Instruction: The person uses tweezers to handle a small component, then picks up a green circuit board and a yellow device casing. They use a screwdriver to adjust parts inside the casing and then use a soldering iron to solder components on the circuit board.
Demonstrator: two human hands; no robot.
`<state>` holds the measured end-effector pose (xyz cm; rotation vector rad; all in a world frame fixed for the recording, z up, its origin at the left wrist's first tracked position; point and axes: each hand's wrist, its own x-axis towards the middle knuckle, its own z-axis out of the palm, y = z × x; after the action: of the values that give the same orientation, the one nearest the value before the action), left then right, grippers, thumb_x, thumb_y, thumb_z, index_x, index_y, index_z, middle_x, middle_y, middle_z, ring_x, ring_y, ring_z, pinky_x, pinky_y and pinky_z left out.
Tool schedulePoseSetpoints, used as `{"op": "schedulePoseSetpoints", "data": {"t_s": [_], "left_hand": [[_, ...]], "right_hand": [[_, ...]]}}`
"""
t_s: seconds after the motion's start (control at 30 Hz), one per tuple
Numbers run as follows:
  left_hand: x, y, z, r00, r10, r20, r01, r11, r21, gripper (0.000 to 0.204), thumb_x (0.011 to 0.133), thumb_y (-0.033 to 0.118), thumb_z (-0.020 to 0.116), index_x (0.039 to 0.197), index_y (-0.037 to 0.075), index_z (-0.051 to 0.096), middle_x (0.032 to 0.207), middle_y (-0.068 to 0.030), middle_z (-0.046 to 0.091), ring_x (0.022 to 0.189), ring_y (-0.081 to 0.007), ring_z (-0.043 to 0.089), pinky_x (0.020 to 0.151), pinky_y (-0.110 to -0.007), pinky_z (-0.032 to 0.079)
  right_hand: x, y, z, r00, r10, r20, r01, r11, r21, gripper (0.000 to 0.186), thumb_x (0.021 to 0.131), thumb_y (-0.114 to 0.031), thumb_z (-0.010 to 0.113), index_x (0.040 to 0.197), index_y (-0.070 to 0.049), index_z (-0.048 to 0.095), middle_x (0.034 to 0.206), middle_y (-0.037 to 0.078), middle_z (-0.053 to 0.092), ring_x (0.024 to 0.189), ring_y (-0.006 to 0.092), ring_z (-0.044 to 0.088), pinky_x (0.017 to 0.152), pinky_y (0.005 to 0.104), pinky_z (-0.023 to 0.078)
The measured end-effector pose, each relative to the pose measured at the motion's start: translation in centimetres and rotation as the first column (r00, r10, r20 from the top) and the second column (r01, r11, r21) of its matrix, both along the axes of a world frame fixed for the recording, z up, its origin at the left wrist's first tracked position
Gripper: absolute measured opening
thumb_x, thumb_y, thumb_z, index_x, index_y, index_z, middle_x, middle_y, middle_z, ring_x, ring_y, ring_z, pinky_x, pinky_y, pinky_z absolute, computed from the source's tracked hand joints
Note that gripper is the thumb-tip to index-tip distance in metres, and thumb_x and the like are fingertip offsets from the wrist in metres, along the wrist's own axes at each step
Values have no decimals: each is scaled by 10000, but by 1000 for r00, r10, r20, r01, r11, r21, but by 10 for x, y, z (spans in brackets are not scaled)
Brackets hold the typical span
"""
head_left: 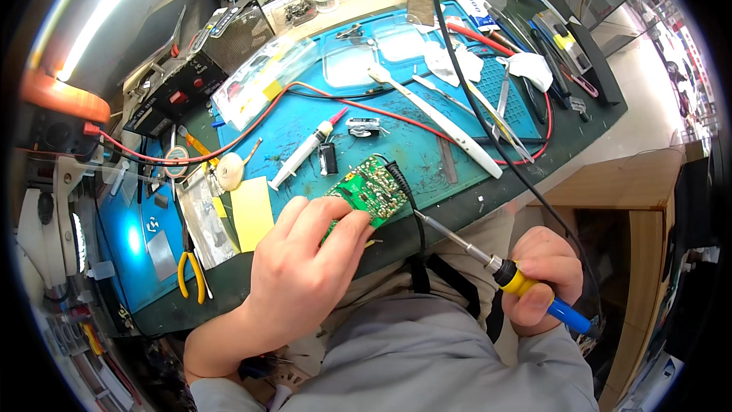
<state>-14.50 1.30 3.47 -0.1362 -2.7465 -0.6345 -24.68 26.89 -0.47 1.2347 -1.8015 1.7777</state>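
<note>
Green circuit board (377,189) sat above the near edge of a scuffed blue mat (419,154), tilted and pinched by its near edge in our left grip (309,259), likely to leave its bumpy, solder-dotted face open. Our right grip (545,278) was wrapped around the soldering iron (473,251) by its smooth yellow-and-blue handle, presumably to keep fingers off the slim metal shaft. Its tip stood just beside the board; we couldn't tell whether they touched.
</note>
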Motion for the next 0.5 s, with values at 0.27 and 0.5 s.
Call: {"op": "schedulePoseSetpoints", "data": {"t_s": [0.27, 0.5], "left_hand": [[0, 18, -4, 992, -31, -121, -16, 929, -369, 346, 732, -7, 734, 1073, -25, 682, 937, -97, 632, 763, -217, 585, 600, -317, 504], [-3, 27, 14, 998, -25, 50, 46, 871, -490, 335, 743, 4, 690, 1076, -12, 653, 853, -64, 569, 784, -194, 589, 606, -311, 496]], "right_hand": [[5, 25, -3, 998, -59, -18, 58, 997, -45, 233, 966, -255, 713, 1005, -28, 674, 711, 40, 635, 514, 144, 546, 475, 277, 443], [7, 37, -3, 997, -76, -15, 75, 995, -63, 175, 947, -191, 697, 983, -20, 684, 675, 43, 630, 495, 146, 548, 458, 266, 438]]}}
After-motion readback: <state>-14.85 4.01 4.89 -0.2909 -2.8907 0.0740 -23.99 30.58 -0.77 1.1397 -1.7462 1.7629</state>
